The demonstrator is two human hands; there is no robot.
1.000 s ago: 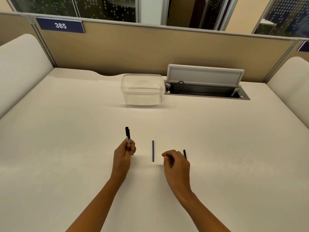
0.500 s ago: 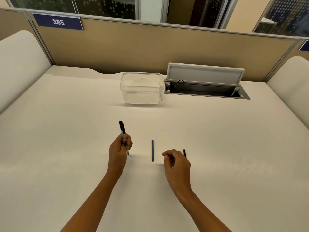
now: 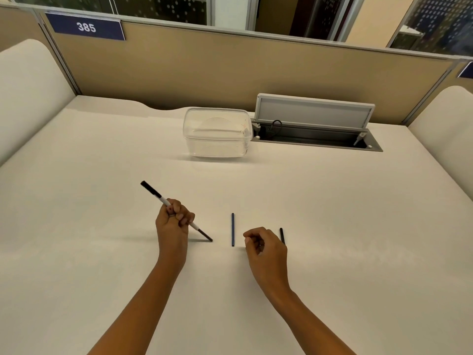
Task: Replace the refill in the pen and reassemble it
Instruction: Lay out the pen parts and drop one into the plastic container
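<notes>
blue refill [image 3: 232, 229] could roll away; left hand [image 3: 172, 222] grips pen [image 3: 163, 201], right hand [image 3: 266, 245] loosely curled, seemingly empty.

This is an office desk [image 3: 332, 201] with tan divider walls [image 3: 230, 70], a blue sign [image 3: 86, 27] reading 385, and an open cable box [image 3: 314, 135] set in the top

The desk [image 3: 332, 226] is plain cream, and on it lie a dark blue refill [image 3: 233, 229] and a short black piece [image 3: 282, 235]. The pen [image 3: 163, 201] is white with black ends. A clear tub [image 3: 217, 134] sits before tan partitions [image 3: 204, 70], where a navy plate [image 3: 85, 27] bears a white 385.
</notes>
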